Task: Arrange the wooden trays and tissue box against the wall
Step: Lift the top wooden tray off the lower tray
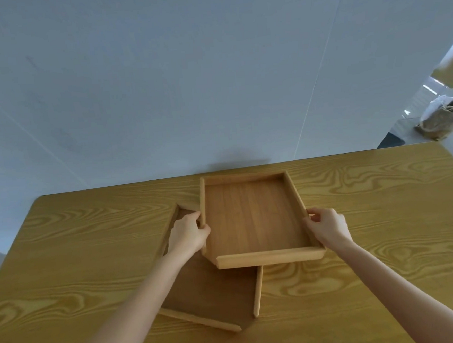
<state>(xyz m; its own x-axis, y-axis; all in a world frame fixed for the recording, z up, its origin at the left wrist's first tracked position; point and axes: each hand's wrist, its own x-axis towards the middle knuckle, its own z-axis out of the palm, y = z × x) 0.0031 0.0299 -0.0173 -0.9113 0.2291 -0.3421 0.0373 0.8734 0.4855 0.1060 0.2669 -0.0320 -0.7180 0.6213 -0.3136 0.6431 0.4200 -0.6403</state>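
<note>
- My left hand (189, 234) grips the left side wall of the upper wooden tray (255, 217), thumb hooked over the rim onto the inner side, the other fingers wrapped round the outside.
- My right hand (328, 225) holds the opposite, right side wall the same way, fingers curled over the rim near the front corner, so the tray is clamped between both hands.
- This upper tray is light wood, rectangular, with low walls all round and nothing in it.
- Its far end lies at the back edge of the table (384, 214), close under the grey wall (213, 78); I cannot tell from here whether it actually touches the wall.
- Its near end sits above a second wooden tray (215, 295), darker inside, which lies flat on the table and is turned at an angle to the one I hold.
- The lower tray sticks out to the left behind my left hand and toward me beneath the upper tray's front wall.
- The upper tray looks raised at its front, but whether it rests on the lower one is unclear.
- Past the table's right corner, well apart, a crumpled bag (443, 118) stands on the floor.
</note>
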